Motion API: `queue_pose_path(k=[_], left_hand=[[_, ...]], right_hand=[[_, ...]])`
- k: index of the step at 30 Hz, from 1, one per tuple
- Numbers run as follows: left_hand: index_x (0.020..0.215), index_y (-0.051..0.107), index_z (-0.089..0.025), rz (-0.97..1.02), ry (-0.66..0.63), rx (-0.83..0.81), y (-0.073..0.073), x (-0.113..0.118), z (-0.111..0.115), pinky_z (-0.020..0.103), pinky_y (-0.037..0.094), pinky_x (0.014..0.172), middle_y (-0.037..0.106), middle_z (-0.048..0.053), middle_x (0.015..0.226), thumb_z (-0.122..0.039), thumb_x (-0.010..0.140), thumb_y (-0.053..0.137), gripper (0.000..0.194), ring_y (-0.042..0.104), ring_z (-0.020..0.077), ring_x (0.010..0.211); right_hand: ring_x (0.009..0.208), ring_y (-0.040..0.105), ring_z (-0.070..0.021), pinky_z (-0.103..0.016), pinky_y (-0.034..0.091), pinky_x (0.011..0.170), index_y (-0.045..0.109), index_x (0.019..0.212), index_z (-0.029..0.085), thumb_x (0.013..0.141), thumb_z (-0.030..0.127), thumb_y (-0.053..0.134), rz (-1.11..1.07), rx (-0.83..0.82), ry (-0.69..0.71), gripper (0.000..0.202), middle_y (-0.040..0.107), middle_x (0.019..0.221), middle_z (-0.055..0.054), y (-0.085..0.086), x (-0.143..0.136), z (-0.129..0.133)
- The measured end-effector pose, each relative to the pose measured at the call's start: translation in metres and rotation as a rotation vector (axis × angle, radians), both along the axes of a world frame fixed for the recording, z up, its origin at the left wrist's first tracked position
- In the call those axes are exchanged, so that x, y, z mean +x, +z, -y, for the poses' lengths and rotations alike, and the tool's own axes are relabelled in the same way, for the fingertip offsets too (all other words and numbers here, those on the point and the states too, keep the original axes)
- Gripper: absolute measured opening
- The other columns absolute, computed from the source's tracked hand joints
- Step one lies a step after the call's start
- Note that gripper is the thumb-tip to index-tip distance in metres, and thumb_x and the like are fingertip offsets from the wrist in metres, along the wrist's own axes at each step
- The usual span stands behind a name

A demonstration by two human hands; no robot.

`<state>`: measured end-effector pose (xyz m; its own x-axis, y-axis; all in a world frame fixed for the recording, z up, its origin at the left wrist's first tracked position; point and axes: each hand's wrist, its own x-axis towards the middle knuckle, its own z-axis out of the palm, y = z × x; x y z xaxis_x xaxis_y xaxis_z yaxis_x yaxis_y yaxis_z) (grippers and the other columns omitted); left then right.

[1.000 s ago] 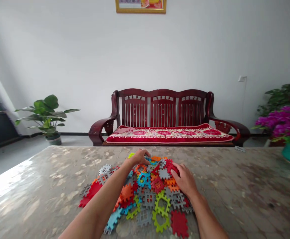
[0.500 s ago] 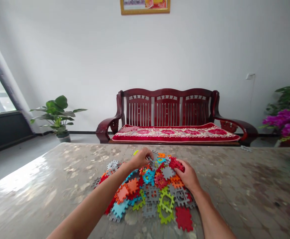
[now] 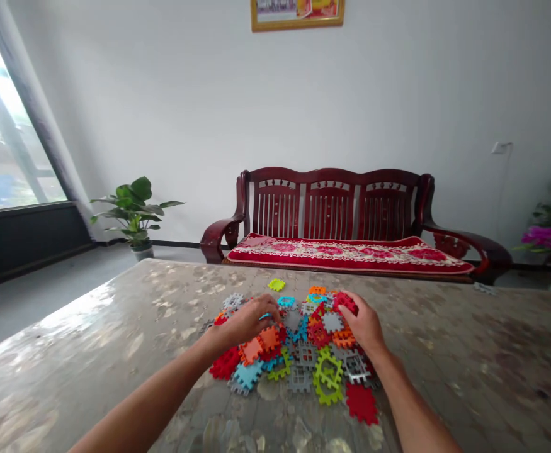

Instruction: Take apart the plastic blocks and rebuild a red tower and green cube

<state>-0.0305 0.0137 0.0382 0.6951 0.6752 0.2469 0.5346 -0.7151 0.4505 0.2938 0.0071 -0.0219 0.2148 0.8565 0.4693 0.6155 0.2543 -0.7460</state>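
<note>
A pile of toothed plastic puzzle tiles in several colours lies on the table. My right hand (image 3: 366, 322) is closed on a red toothed tile (image 3: 345, 302) at the pile's right rear, gripping it between thumb and fingers. My left hand (image 3: 251, 316) reaches over the left rear of the pile with its fingers curled down. A bit of blue shows under those fingers, but what they hold is mostly hidden. Between the hands lie a solid grey tile (image 3: 294, 319) and a red window tile (image 3: 319, 335). Orange tiles (image 3: 260, 343) sit just nearer than the left hand.
A yellow-green tile (image 3: 276, 285) lies apart behind the pile. Green frame tiles (image 3: 328, 375) and a flat red tile (image 3: 362, 403) are at its front. Farther right on the patterned table (image 3: 114, 340) is a grey piece (image 3: 485, 289). A wooden bench (image 3: 329, 211) stands behind.
My left hand has moved left and nearer, uncovering the yellow-green tile. My right hand still grips the red tile. The camera view has turned slightly left.
</note>
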Motion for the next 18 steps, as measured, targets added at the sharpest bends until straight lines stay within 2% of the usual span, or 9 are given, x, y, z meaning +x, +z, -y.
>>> queue_pose_path(k=[3,5,8,11,14,18], left_hand=[[0.098,0.074,-0.027,0.03,0.175,0.042,-0.008,-0.019,0.008,0.034,0.041,0.104,0.061,0.006,0.127,-0.011,0.081,0.052,0.032,0.056,0.0219,0.119],[0.108,0.072,-0.028,0.01,0.314,0.074,-0.017,-0.034,0.013,0.039,0.038,0.109,0.057,0.007,0.137,-0.022,0.082,0.059,0.03,0.051,0.0261,0.127],[0.129,0.063,-0.032,-0.085,0.543,0.064,-0.032,-0.058,0.023,0.048,0.032,0.113,0.048,0.009,0.147,-0.038,0.075,0.069,0.054,0.038,0.0338,0.139],[0.144,0.048,-0.033,-0.186,0.751,-0.013,-0.047,-0.077,0.033,0.056,0.026,0.114,0.036,0.012,0.156,-0.051,0.068,0.073,0.083,0.024,0.0401,0.146],[0.152,0.037,-0.03,-0.255,0.838,-0.104,-0.059,-0.087,0.041,0.06,0.024,0.112,0.027,0.017,0.16,-0.06,0.064,0.073,0.1,0.022,0.045,0.146],[0.154,0.033,-0.027,-0.247,0.808,-0.095,-0.068,-0.083,0.04,0.057,0.023,0.114,0.029,0.018,0.159,-0.063,0.062,0.072,0.106,0.026,0.0451,0.144]], right_hand=[[0.115,0.062,-0.0244,-0.04,0.045,0.103,0.067,0.118,0.024,0.085,0.041,0.051,0.037,0.028,0.11,0.04,0.069,0.122,-0.007,0.012,-0.019,0.005],[0.115,0.062,-0.0239,-0.04,0.045,0.103,0.065,0.121,0.025,0.088,0.044,0.048,0.043,0.022,0.196,0.041,0.068,0.125,-0.007,0.018,-0.028,0.009],[0.116,0.062,-0.0249,-0.04,0.046,0.104,0.065,0.121,0.024,0.091,0.051,0.044,-0.021,0.019,0.219,0.046,0.067,0.127,-0.008,0.021,-0.029,0.011],[0.12,0.059,-0.0274,-0.042,0.045,0.105,0.068,0.115,0.022,0.088,0.058,0.043,-0.107,0.003,0.137,0.052,0.068,0.124,-0.01,0.015,-0.013,0.006],[0.119,0.059,-0.0293,-0.044,0.044,0.105,0.069,0.112,0.02,0.083,0.062,0.046,-0.152,-0.068,0.069,0.056,0.069,0.123,-0.012,0.0,0.008,-0.003],[0.115,0.062,-0.0287,-0.044,0.046,0.103,0.071,0.108,0.02,0.079,0.061,0.05,-0.181,-0.133,0.028,0.054,0.07,0.119,-0.012,-0.021,0.029,-0.013]])
